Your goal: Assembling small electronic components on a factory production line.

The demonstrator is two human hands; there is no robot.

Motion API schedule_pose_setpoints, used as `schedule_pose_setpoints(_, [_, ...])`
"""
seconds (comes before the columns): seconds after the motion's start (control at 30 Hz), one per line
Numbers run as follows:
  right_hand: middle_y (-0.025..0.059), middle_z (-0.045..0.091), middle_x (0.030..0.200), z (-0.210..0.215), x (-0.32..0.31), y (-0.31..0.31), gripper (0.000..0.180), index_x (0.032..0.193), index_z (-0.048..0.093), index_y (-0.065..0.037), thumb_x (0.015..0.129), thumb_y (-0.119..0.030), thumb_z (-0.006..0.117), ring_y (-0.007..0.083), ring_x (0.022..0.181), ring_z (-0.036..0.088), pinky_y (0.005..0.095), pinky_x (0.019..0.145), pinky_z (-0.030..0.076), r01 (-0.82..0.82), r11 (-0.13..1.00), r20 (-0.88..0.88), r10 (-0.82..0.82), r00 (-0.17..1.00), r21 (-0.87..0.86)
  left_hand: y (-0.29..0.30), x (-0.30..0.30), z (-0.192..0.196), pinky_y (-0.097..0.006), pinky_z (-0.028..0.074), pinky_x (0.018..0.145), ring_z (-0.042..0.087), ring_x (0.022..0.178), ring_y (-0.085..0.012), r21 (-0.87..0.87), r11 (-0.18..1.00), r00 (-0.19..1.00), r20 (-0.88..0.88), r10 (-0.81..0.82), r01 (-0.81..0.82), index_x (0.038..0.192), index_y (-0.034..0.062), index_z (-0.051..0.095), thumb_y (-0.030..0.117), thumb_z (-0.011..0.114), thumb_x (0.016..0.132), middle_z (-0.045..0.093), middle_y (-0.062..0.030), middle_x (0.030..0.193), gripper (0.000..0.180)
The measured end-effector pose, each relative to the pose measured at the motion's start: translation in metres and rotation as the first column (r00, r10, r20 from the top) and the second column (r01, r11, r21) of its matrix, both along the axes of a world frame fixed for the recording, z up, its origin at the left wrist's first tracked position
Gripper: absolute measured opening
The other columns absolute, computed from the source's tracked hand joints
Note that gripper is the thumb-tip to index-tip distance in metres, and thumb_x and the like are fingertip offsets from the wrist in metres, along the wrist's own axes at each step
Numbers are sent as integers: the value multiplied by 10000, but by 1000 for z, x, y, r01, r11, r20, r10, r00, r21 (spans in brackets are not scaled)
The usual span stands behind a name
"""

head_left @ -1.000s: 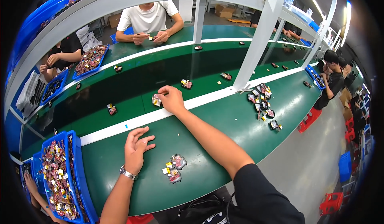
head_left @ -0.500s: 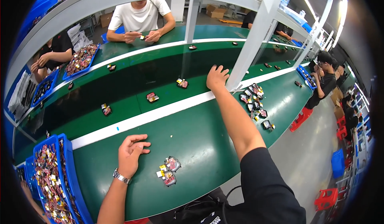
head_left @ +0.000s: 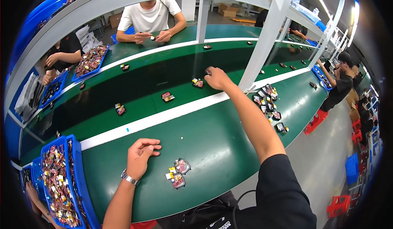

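My right hand (head_left: 217, 78) reaches over the dark green conveyor belt, its fingers curled round a small dark piece at the fingertips that I cannot make out. Just left of it on the belt lies a small black part with a reddish middle and a pale tab (head_left: 198, 83). Above the near green worktop, my left hand (head_left: 141, 153) hovers with loosely bent fingers and holds nothing; a metal watch is on its wrist. To its lower right, two similar black-edged parts (head_left: 178, 180) lie side by side with yellow-and-white tabs.
A heap of such parts (head_left: 268, 102) lies right of my forearm, beside a grey post (head_left: 266, 36). Blue bins (head_left: 75, 180) of small pieces stand at left. More parts (head_left: 167, 97) sit on the belt. Across it, a person in a white shirt (head_left: 145, 18) handles a small piece.
My right hand has gone from spread fingers to curled ones around a small dark piece. My left fingers have drawn closer together. The whole view has shifted slightly.
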State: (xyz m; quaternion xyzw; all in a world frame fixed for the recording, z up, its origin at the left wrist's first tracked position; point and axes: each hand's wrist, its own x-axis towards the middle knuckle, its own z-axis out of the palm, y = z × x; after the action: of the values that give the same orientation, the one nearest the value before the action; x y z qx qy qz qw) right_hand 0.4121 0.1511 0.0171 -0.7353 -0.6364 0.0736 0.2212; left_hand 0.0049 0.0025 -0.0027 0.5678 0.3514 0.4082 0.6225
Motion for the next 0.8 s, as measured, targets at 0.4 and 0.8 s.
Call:
schedule_pose_setpoints(0.4, [199, 529, 1174, -54, -41, 1, 413, 1073, 633, 2, 776, -260, 748, 351, 1124, 469, 424, 976, 434, -24, 978, 8, 23, 1000, 205, 0, -7, -11, -340, 553, 819, 659, 975, -257, 88, 996, 996, -93, -16, 24, 1110, -46, 581, 65, 521, 972, 644, -183, 1126, 187])
schedule_pose_setpoints(0.8, [181, 532, 1118, -53, -171, -103, 428, 982, 667, -3, 679, -268, 813, 345, 1086, 494, 406, 928, 460, -509, 841, -108, 532, 840, 184, 1, -13, -7, -334, 552, 817, 653, 963, -249, 73, 997, 992, -122, 17, -8, 1109, -51, 581, 63, 514, 975, 647, -174, 1102, 188])
